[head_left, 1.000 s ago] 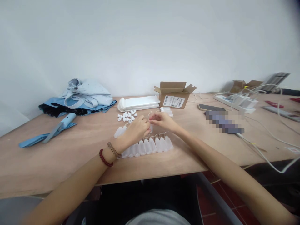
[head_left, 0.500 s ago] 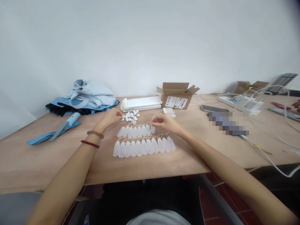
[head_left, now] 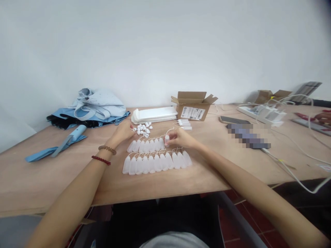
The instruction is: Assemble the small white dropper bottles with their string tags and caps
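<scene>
My right hand [head_left: 179,137] is closed on a small translucent plastic bottle [head_left: 167,138], roughly upright at the right end of a row, with a thin pale loop at its top. Beside it lies the far row of similar bottles [head_left: 145,146]. A longer near row of bottles [head_left: 151,163], also with pale loops, lies in front. At the left edge of a pile of small white caps [head_left: 143,128], the fingers of my left hand [head_left: 124,132] pinch a small white cap [head_left: 134,129].
Behind the caps lies a stack of white flat packages [head_left: 155,114] beside an open cardboard box [head_left: 192,109]. Several more bottles [head_left: 184,124] lie before the box. Blue fabric [head_left: 99,105], a folded umbrella [head_left: 69,138], phones [head_left: 235,120], a power strip [head_left: 261,115] and another person's hand [head_left: 324,117] surround the area.
My right hand has turned the bottle slightly, and more of it shows beside the fingers. My left hand stays by the caps, now with a white cap visible at its fingertips. The view has shifted a little.
</scene>
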{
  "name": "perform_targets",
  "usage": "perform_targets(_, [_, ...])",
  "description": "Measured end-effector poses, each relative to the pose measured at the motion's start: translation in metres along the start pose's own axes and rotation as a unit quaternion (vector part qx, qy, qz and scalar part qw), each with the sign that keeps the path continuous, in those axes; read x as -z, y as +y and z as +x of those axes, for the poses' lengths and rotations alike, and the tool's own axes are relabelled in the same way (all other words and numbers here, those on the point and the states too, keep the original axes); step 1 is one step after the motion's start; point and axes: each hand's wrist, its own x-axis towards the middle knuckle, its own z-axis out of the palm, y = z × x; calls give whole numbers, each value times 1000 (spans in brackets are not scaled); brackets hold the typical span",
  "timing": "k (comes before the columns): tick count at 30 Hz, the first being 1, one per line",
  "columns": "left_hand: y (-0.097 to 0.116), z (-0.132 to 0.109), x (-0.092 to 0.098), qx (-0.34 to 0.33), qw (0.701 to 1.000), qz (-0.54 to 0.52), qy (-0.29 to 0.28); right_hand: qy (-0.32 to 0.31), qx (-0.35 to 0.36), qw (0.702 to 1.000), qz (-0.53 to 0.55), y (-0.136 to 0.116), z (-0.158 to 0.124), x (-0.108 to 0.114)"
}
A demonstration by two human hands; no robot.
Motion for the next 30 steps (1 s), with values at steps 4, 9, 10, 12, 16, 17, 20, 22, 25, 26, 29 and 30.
perform_targets(4, [17,-3,-6,13,1000,-13,12,7,14,999,-28,1,0,1])
perform_targets(9, [54,-24,-24,1,947,-301,-114,78,27,996,-37,-4,-1,-1])
perform_targets(10, [61,-30,-26,-11,937,-323,-131,91,22,995,-40,-5,-1,-2])
perform_targets(12, [71,-39,-30,-33,924,-351,-150,113,25,991,-66,-7,-2,-4])
perform_targets(16, [79,-46,-34,-63,917,-372,-132,152,84,968,-181,-6,-2,-7])
perform_targets(17, [79,-46,-35,-66,919,-370,-118,157,101,961,-202,-6,-2,-8])
perform_targets(20, [76,-44,-38,-68,931,-348,-89,172,138,944,-247,-3,-2,-10])
perform_targets(22, [75,-43,-39,-64,938,-330,-86,182,144,935,-267,-2,-2,-11])
perform_targets(25, [73,-42,-38,-49,942,-317,-96,191,139,931,-278,-2,-3,-12])
perform_targets(26, [72,-43,-38,-41,943,-316,-99,194,134,931,-278,-1,-3,-12])
perform_targets(29, [72,-43,-36,-25,940,-323,-104,209,127,930,-274,-2,-3,-12])
perform_targets(30, [72,-44,-36,-22,938,-329,-104,214,128,929,-273,-2,-3,-12])
